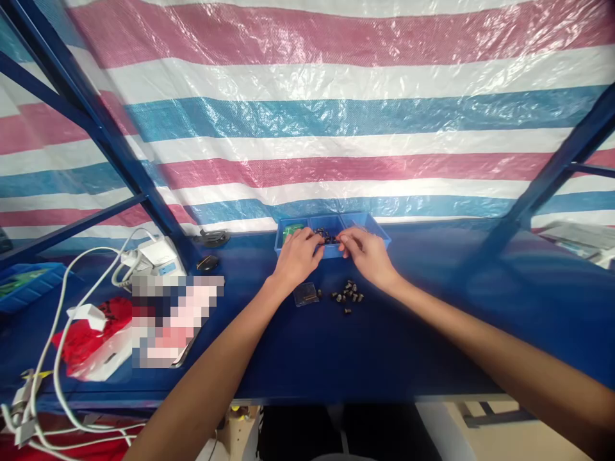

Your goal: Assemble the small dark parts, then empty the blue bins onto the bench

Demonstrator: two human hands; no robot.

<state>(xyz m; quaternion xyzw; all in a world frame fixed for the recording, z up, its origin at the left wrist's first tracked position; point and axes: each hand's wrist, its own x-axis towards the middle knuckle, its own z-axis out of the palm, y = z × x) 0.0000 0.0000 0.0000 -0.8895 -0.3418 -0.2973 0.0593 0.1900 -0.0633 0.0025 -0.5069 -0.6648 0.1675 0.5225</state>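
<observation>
Both hands are at a blue divided tray (380,225) on the blue table. My left hand (298,255) reaches over its front left edge, fingers curled and thumb close to the fingertips. What those fingers hold, if anything, is too small to make out. At the right of the middle compartment, my right hand (369,251) is closed in a pinch, and whatever is between its fingertips cannot be told. Small dark parts (328,237) lie in the middle compartment, between the two hands. Green pieces (291,230) are in the left one, partly hidden by my left hand.
In front of the tray lie several small dark metallic cylindrical parts (353,294) and a small clear plastic bag (305,294). At left are white cables (56,358), a red bag (96,339), a power strip (161,256) and another blue bin (33,291). Blue frame posts (122,153) flank the table.
</observation>
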